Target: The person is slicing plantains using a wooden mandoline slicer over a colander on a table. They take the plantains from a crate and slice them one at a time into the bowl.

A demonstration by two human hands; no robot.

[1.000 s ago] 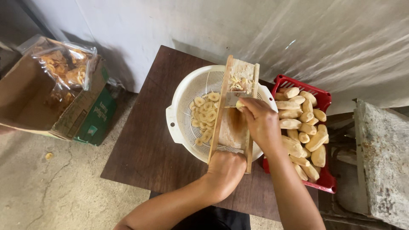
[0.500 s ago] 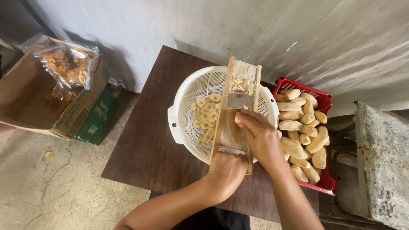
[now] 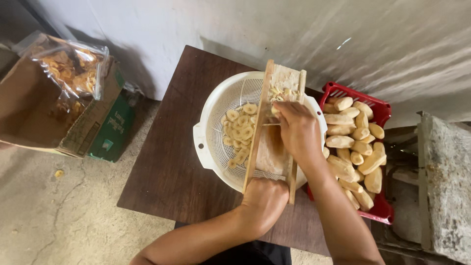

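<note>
A wooden slicer board lies tilted across a white perforated colander on a dark brown table. My left hand grips the board's near end. My right hand presses down near the board's upper part, fingers closed on a peeled banana piece that is mostly hidden under them. Round banana slices lie inside the colander, and bits of banana cling to the board's top end.
A red crate of peeled bananas sits right of the colander. A cardboard box with a clear bag of fried chips stands on the floor at left. A rough stone slab is at far right, a pale wall behind.
My right hand slid down the board toward me, then back up toward its top end. The left hand kept its hold on the board's near end.
</note>
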